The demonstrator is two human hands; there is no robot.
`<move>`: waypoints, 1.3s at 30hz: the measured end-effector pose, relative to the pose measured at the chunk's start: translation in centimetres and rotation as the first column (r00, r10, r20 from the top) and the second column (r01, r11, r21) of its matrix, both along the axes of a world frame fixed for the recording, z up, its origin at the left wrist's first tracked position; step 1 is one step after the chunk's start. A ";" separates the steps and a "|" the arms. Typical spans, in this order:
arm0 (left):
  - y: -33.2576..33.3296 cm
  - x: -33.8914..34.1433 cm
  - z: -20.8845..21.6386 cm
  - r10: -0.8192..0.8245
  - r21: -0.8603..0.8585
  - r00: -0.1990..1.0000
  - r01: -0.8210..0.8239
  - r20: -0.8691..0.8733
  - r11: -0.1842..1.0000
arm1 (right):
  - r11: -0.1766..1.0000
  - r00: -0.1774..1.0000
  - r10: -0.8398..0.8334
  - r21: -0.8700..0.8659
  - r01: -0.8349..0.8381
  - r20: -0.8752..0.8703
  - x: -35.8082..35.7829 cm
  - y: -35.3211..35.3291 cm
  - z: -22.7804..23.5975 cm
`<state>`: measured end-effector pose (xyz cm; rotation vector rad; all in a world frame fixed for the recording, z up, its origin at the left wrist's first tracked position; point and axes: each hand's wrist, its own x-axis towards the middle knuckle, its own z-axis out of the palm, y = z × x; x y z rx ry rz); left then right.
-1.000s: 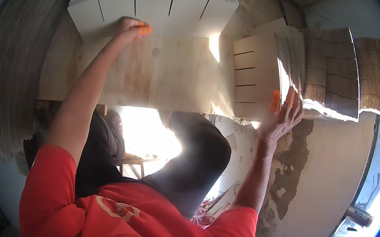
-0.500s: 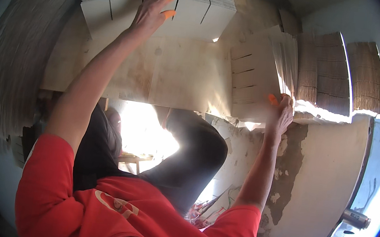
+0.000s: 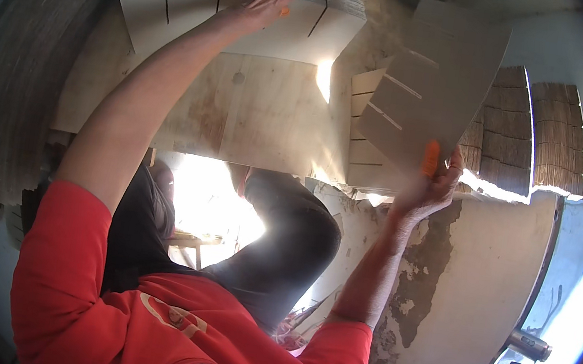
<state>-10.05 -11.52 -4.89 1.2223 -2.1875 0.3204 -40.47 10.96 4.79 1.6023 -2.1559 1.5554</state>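
Observation:
My right hand [image 3: 429, 189] grips the near end of a grey slotted cardboard sheet [image 3: 441, 76] between its orange-covered thumb and the fingers. The sheet is raised and tilted above a pile of pale slotted sheets [image 3: 369, 107]. At the far side, my left hand [image 3: 267, 2] is over the front of a wide stack of slotted cardboard [image 3: 196, 11] whose cuts line up as dark lines. Its fingers are bent together, and an orange cover shows at one tip. Whatever lies under those fingertips is hidden.
Both stacks rest on a worn wooden board [image 3: 278, 114]. Brown slotted bundles [image 3: 510, 133] stand at the right, and a tall stack of sheets [image 3: 17, 87] rises at the left. My bent legs [image 3: 292, 234] are below the board, near a peeling wall [image 3: 482, 303].
My right hand has lifted a cardboard sheet off the right-hand pile and tilted it up. My left hand has shifted right and farther along the wide stack, its fingers now more closed.

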 end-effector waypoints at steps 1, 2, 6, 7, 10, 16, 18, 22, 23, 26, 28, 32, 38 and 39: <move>-0.2 -0.1 0.1 -0.012 0.016 1.000 0.012 0.005 1.000 | 0.998 0.999 0.037 -0.050 -0.036 0.027 0.4 -0.2 -0.4; -0.3 -0.1 0.1 -0.023 0.032 1.000 0.023 0.011 0.999 | 0.995 0.997 0.065 -0.079 -0.063 0.028 0.7 -0.4 -0.6; -0.3 -0.7 1.1 -0.029 0.120 0.999 0.023 0.043 0.993 | 0.979 0.990 0.141 -0.148 -0.142 -0.020 1.7 -0.9 -1.3; 0.1 -1.2 1.2 -0.030 0.044 0.999 0.030 0.010 0.999 | 0.976 0.988 0.146 -0.156 -0.152 -0.049 2.1 -0.9 -1.2; 0.5 -1.3 1.2 0.014 -0.125 1.000 -0.012 0.017 0.992 | 0.977 0.988 0.157 -0.146 -0.154 0.010 4.1 -0.7 -0.1; -0.3 0.2 1.0 -0.097 -0.003 0.995 0.097 0.008 0.995 | 0.972 0.983 0.184 -0.148 -0.182 0.001 5.2 -0.6 0.1; 0.3 -0.3 1.6 -0.160 -0.120 0.987 0.158 -0.005 0.980 | 0.967 0.981 0.191 -0.176 -0.185 0.018 5.3 -0.7 -0.2; 3.2 -1.4 2.6 -0.185 -0.117 0.982 0.188 0.038 0.975 | 0.944 0.974 0.175 -0.257 -0.207 -0.143 4.7 -1.6 -1.4; 3.5 -1.4 2.4 -0.188 -0.042 0.981 0.191 0.055 0.981 | 0.948 0.971 0.169 -0.241 -0.208 -0.171 4.9 -1.6 -1.5; 5.0 -1.9 2.1 -0.205 0.096 0.964 0.191 0.169 0.977 | 0.961 0.954 0.149 -0.190 -0.201 -0.260 5.4 -1.5 -1.3; 5.3 -1.9 2.4 -0.198 0.217 0.963 0.157 0.182 0.963 | 0.966 0.937 0.136 -0.167 -0.198 -0.323 6.0 -1.5 -0.8; 6.2 -2.1 1.5 -0.268 0.267 0.959 0.235 0.092 0.935 | 0.964 0.928 0.135 -0.170 -0.204 -0.347 6.6 -1.5 -0.4; 9.7 -4.2 2.9 -0.305 0.264 0.945 0.265 0.121 0.927 | 0.952 0.895 0.190 -0.146 -0.269 -0.404 6.5 -0.6 -0.1; 9.9 -4.3 2.7 -0.316 0.216 0.942 0.287 0.116 0.933 | 0.943 0.880 0.184 -0.175 -0.284 -0.437 6.5 -0.8 -0.3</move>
